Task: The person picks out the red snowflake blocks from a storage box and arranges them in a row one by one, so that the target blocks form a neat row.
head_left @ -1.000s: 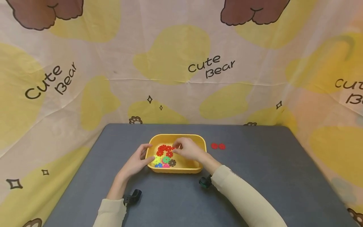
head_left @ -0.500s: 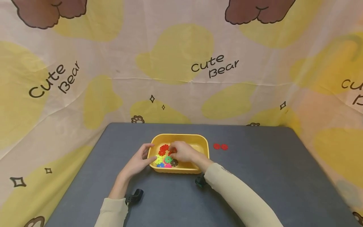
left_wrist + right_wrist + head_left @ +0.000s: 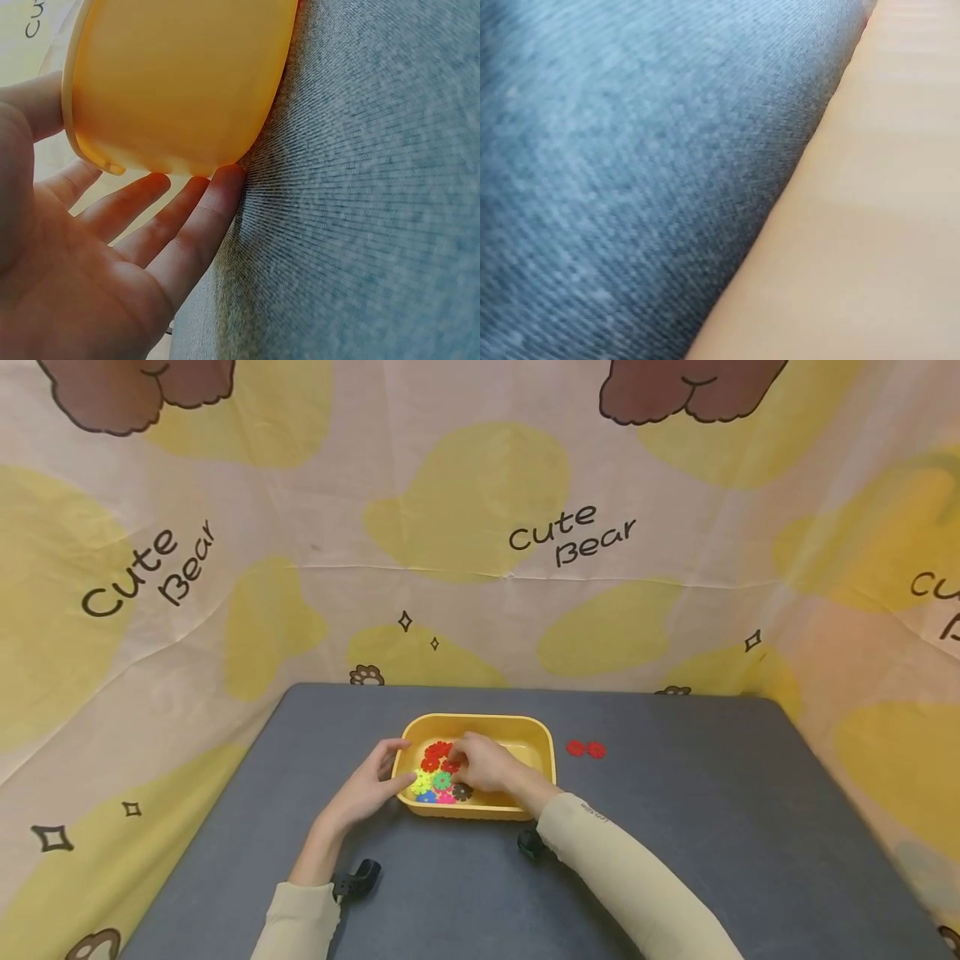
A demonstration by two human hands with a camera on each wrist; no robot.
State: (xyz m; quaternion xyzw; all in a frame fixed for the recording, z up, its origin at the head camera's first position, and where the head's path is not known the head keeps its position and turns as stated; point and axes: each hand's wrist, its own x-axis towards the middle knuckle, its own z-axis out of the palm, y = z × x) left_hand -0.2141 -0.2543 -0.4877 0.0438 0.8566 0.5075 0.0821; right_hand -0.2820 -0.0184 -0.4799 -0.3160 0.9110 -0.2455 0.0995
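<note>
A yellow plastic bin [image 3: 525, 810] stands on the table in the head view, with small snowflake-shaped plastic pieces at its left. Among these are red pieces [image 3: 437, 749], yellow pieces [image 3: 422, 782], a green piece [image 3: 442, 780], a blue piece [image 3: 426, 797], a pink piece [image 3: 446, 797] and a dark piece [image 3: 462, 792]. My left hand [image 3: 369, 785] holds the bin's left end, thumb over the rim and fingertips against the outer wall [image 3: 180, 90]. Inside the bin, my right hand [image 3: 487, 766] has bent fingers at a red piece; I cannot tell whether it pinches it.
Two red snowflake pieces [image 3: 586, 749] lie side by side on the grey table [image 3: 675, 827], right of the bin. A patterned cloth [image 3: 480, 510] hangs behind the table's far edge. The right wrist view shows mostly the bin's blurred outer wall [image 3: 855, 225] and the tabletop.
My right hand has lowered slightly into the bin, its fingertips coming down among the red pieces. The left hand keeps its place on the bin. The head view has shifted a little.
</note>
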